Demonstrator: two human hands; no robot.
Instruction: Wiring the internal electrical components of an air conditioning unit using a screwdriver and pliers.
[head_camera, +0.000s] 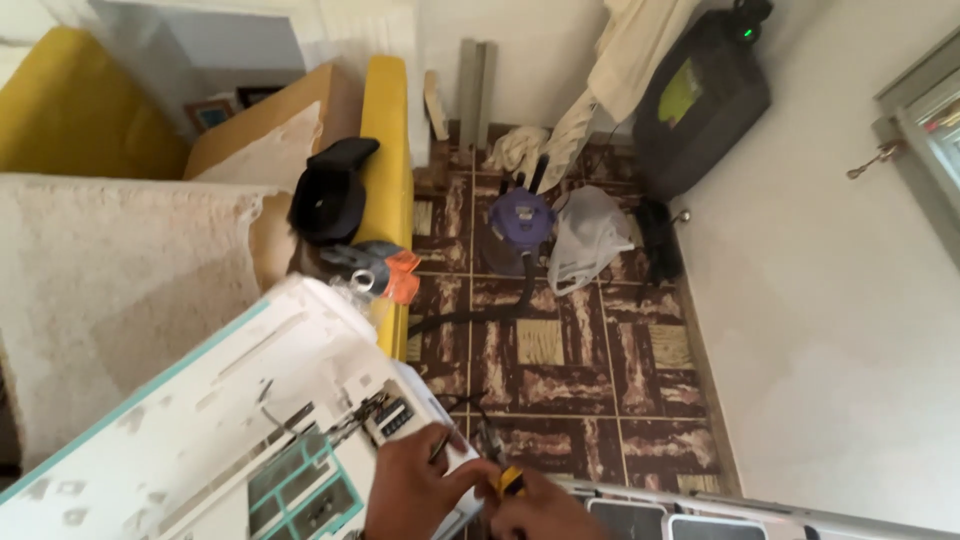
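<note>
Patterned floor tiles (560, 360) below; both hands (420, 490) half cropped, grip on yellow-handled tool (508, 483) unclear.

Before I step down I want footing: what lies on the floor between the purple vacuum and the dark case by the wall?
In the head view, a white plastic bag lies between the purple vacuum and the dark case.

home, yellow sofa (385, 150), tiled floor (600, 370)
</note>
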